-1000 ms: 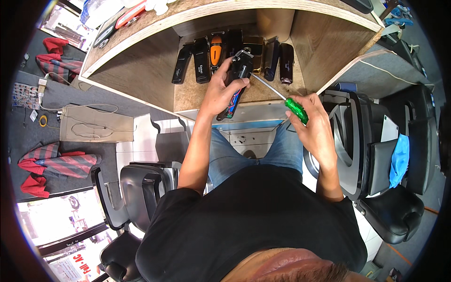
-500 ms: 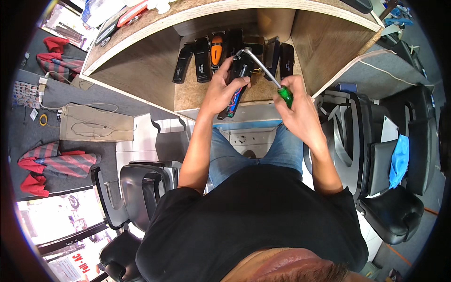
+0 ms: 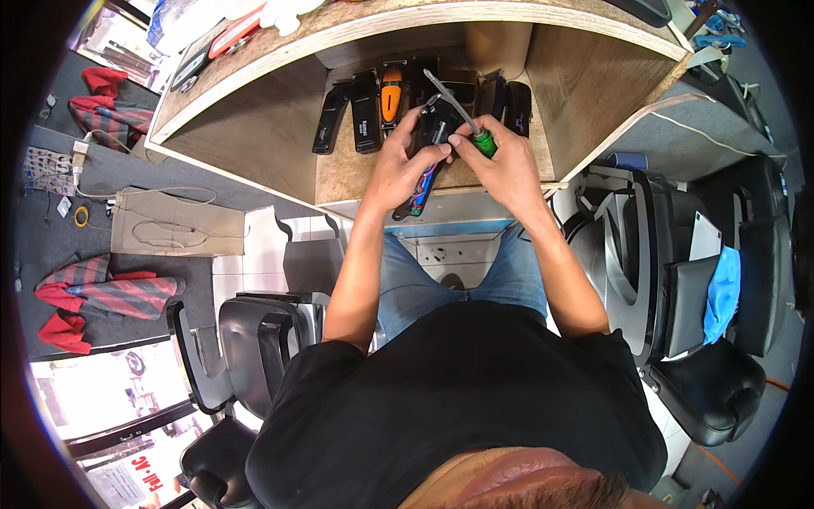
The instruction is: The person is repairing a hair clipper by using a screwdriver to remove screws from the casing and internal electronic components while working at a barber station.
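A dark hair clipper (image 3: pixel 439 127), with blue and red parts showing along its lower body, is what I have in the left hand (image 3: pixel 394 170), fingers and thumb clamped around its sides, over the front of a wooden compartment (image 3: pixel 589 85). In the right hand (image 3: pixel 509 168), just beside it, I have the green-handled screwdriver (image 3: pixel 484 142) pinched near the top of its handle. The shank slants up and to the left across the clipper's head, its tip pointing past it; whether the right fingertips also touch the clipper, I cannot tell.

Beyond the hands, I see a row of devices on the compartment floor: a slim black clipper (image 3: pixel 331 123) at the left end, a second black clipper (image 3: pixel 366 114) near it, an orange-faced clipper (image 3: pixel 391 95), and, at the right end, a dark reddish-brown device (image 3: pixel 518 110). Those between are partly hidden.

Nearer me come blue jeans (image 3: pixel 415 276) and a black shirt (image 3: pixel 458 382). A black padded chair (image 3: pixel 259 339) stands to the left; on the right, I see a bright blue cloth (image 3: pixel 721 293) over dark seating. Farther left lies a red-and-grey striped garment (image 3: pixel 119 293), near a beige panel (image 3: pixel 182 199).
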`<action>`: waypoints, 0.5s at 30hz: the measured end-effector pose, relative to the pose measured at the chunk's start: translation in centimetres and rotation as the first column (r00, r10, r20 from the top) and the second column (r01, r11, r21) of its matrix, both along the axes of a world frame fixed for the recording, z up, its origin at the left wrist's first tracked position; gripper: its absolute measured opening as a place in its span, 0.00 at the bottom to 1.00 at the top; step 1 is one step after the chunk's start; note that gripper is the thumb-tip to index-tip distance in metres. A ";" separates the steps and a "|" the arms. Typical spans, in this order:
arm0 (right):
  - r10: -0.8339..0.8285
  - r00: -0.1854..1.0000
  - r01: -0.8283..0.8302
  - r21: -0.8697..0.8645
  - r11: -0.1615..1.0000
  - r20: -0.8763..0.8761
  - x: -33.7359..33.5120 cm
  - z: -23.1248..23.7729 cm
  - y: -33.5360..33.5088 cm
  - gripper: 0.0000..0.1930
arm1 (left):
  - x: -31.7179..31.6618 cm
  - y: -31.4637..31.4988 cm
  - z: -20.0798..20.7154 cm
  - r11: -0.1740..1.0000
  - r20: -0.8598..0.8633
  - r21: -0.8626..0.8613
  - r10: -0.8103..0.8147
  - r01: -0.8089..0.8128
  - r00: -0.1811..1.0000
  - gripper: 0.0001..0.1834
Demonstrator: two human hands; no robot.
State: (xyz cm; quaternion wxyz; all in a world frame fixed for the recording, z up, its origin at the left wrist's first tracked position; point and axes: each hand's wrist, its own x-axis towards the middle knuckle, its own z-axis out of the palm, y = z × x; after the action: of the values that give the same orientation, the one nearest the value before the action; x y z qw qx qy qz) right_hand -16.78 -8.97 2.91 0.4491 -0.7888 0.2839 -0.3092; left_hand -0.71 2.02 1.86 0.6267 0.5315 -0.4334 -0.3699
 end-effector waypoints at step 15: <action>-0.015 0.999 0.016 -0.028 0.999 0.040 0.1 -0.6 0.1 0.12 | 0.0 0.1 0.0 0.999 -0.027 0.018 -0.028 0.028 0.999 0.36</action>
State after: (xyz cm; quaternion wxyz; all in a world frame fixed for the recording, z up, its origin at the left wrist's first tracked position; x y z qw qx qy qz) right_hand -16.66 -8.85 2.32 0.4410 -0.7865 0.2768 -0.3321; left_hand -0.67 2.08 1.85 0.6224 0.5261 -0.4291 -0.3896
